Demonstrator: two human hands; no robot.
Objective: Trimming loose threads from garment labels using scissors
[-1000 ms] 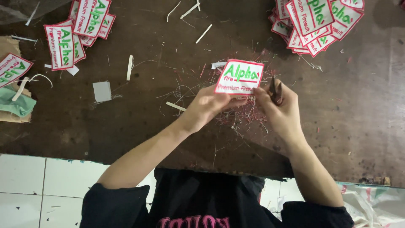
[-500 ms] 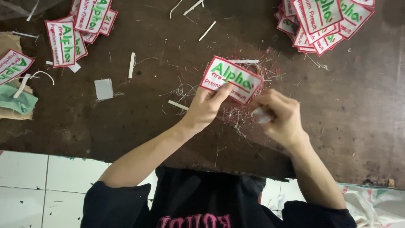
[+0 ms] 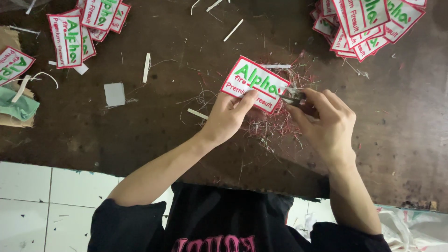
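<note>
On the dark brown bench (image 3: 154,126) there are several groups of embroidered patches, all rectangular, white, with a red border and green and red letters. One pile of patches (image 3: 366,21) lies at the far right corner, another group of patches (image 3: 88,25) at the far left, and a single patch (image 3: 13,63) at the left edge, just beside a folded green cloth (image 3: 16,106). A small grey square piece (image 3: 114,94) lies alone, well apart from the hands.

The left hand (image 3: 228,116) holds one patch (image 3: 254,84) of the same kind, tilted, thumb on its near edge, the fingers pinching it from below. The right hand (image 3: 326,123) has its fingers pressed together around small thread snips (image 3: 294,99), whose tip touches the right edge of the patch. Under both hands lies a heap of red and white thread cuttings (image 3: 275,123).
</note>
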